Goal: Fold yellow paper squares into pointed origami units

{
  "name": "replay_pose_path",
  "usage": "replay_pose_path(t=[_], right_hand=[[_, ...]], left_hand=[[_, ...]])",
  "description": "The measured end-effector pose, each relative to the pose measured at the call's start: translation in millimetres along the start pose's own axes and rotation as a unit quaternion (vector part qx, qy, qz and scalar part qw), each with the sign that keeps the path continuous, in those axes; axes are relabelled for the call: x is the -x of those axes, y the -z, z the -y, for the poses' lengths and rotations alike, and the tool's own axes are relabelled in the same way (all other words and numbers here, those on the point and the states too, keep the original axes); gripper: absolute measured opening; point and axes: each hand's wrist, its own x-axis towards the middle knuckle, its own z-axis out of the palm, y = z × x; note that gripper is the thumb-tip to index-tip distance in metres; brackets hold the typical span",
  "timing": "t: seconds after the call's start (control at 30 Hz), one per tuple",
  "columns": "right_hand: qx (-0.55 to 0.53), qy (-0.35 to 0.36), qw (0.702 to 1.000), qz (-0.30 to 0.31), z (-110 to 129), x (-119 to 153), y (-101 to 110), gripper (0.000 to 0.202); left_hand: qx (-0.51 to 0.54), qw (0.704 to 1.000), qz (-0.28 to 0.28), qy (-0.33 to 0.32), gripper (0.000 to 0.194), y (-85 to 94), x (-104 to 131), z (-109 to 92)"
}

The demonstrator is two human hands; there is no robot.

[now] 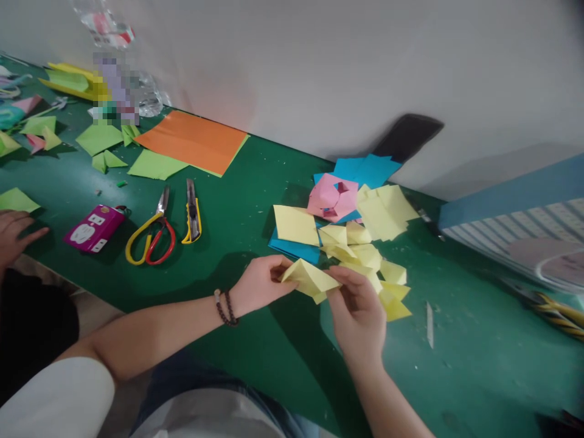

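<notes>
While the left hand (262,285) pinches folded yellow paper (309,280), the right hand (361,316), fingertips partly hidden, apparently grips its other end.

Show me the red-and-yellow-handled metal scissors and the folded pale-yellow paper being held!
Scissors (160,215): head view, near the pivot.
Held paper (311,280): head view, middle of its folds.

From the left hand (262,283), the green table (255,185) is free for passing toward twelve o'clock; the cutter (193,219) obstructs ten, flat yellow paper (296,225) one.
</notes>
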Motion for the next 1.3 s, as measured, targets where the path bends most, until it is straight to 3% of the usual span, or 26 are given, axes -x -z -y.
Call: replay_pose_path(t=[0.13,0.37,0.53,0.73,0.97,1.13,1.3], right_hand=[[0.025,0.024,0.999,0.009,-5.6,3.1,-1.4,0.019],[0.053,0.015,0.997,0.049,2.4,0.5,-3.8,0.029],[0.082,-0.015,0.996,0.026,8.5,-1.6,-0.8,0.023],[0.074,-0.014,0.997,-0.004,7.3,-3.8,-0.4,0.021],[0.091,0.037,0.995,0.024,-2.2,-0.8,-0.2,0.028],[0.057,0.076,0.994,0.049,-5.5,1.1,-3.1,0.036],[0.022,0.033,0.998,0.058,-6.2,-1.3,-6.9,0.043]], left_hand=[[0.07,0.996,0.011,0.053,0.03,0.5,-1.2,-1.2],[0.075,0.996,-0.036,0.018,0.03,2.0,-1.6,-3.3],[0.006,1.0,-0.025,0.004,0.019,0.9,-0.3,-0.1],[-0.07,0.996,0.049,-0.012,0.042,0.7,2.6,-0.3],[0.015,0.999,0.033,0.007,0.029,-0.2,0.1,-1.3],[-0.004,1.0,0.017,-0.009,0.024,-0.3,-0.5,0.8],[-0.001,1.0,-0.014,-0.016,0.026,1.1,-0.5,1.1]])
